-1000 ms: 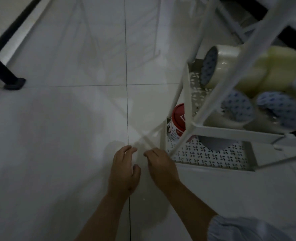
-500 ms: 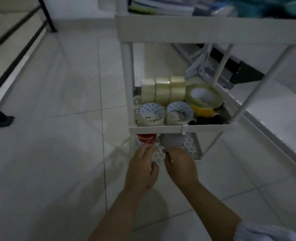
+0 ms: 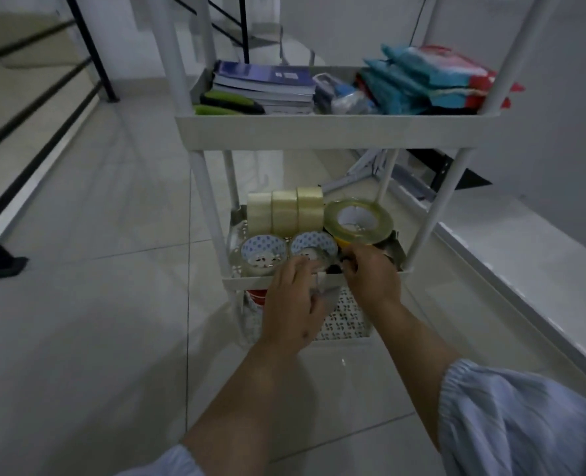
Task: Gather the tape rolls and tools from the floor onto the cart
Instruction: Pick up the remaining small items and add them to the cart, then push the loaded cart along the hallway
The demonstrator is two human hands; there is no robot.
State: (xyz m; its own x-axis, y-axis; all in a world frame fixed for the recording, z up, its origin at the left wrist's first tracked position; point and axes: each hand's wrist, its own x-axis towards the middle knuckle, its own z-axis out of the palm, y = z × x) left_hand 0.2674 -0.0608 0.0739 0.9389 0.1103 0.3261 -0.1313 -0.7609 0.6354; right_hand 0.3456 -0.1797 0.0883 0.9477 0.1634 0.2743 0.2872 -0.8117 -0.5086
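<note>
The white cart (image 3: 326, 132) stands ahead with three tiers. Its middle shelf (image 3: 247, 280) holds three clear tape rolls (image 3: 284, 214) standing upright at the back. Two rolls with blue-patterned cores (image 3: 264, 252) sit in front, and a wide yellow-green roll (image 3: 357, 221) lies flat at the right. My left hand (image 3: 295, 304) hangs over the shelf's front rim, fingers curled against the right patterned roll (image 3: 314, 247); whether it grips is unclear. My right hand (image 3: 372, 274) is inside the shelf's front right, fingers pinched on a small dark object (image 3: 336, 267).
The top shelf carries stacked books (image 3: 267, 85), green-and-black tool handles (image 3: 229, 101) and blue packets (image 3: 422, 80). A red-lidded can (image 3: 257, 297) sits on the perforated bottom shelf (image 3: 343, 321). A black railing (image 3: 44, 108) runs at left, a white ledge (image 3: 511, 255) at right.
My view has lifted from the floor beside the cart's bottom tier up to the whole cart. Both hands rose from the tiles to the middle shelf's front rim.
</note>
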